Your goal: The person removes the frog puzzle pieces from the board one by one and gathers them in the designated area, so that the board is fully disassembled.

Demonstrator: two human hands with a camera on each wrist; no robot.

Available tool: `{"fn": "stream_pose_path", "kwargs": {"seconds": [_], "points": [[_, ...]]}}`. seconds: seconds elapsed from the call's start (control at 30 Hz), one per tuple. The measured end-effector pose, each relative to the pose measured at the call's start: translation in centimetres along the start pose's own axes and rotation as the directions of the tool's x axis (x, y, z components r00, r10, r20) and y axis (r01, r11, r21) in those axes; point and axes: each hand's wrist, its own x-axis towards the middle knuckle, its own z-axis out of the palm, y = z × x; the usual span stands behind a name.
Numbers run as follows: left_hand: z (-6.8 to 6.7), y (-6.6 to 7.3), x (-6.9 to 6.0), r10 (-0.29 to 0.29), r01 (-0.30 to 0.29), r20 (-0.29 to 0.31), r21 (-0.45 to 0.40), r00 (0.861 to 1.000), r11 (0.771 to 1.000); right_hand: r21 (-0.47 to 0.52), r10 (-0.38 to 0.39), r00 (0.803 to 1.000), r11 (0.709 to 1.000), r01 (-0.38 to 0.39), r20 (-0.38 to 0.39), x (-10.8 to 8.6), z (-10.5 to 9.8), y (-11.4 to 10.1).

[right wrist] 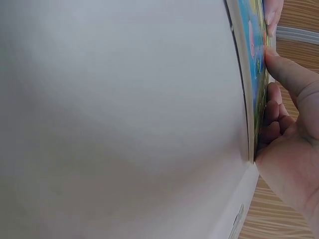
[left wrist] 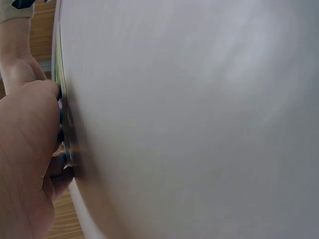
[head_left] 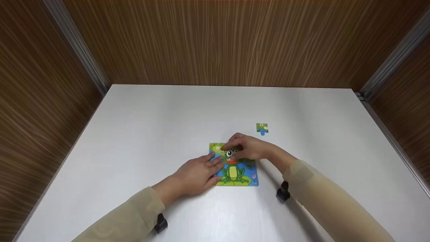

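A square frog puzzle [head_left: 233, 179] lies flat on the white table. My left hand [head_left: 198, 174] rests on its left side, with fingers spread and fairly straight over the picture. My right hand [head_left: 250, 148] reaches in from the right, and its thumb and index finger pinch a puzzle piece at the frog's face; that piece's edges are partly hidden. In the right wrist view the thumb [right wrist: 286, 69] touches the picture, while the other fingers curl at the puzzle's edge. A loose puzzle piece [head_left: 262, 128], green and blue, lies beyond the right hand.
The white table [head_left: 151, 127] extends around the puzzle on all sides. A wood-patterned panel [head_left: 215, 43] stands at the back, with similar panels at left and right. Black wrist bands [head_left: 283, 191] show under both beige sleeves.
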Motion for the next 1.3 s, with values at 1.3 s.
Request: {"fn": "stream_pose_path", "kwargs": {"seconds": [1.3], "points": [[-0.32, -0.09, -0.02, 0.001, -0.001, 0.004, -0.011, 1.0, 1.0, 0.021, 0.0, 0.999, 1.0, 0.001, -0.04, 0.31, 0.2, -0.1]]}}
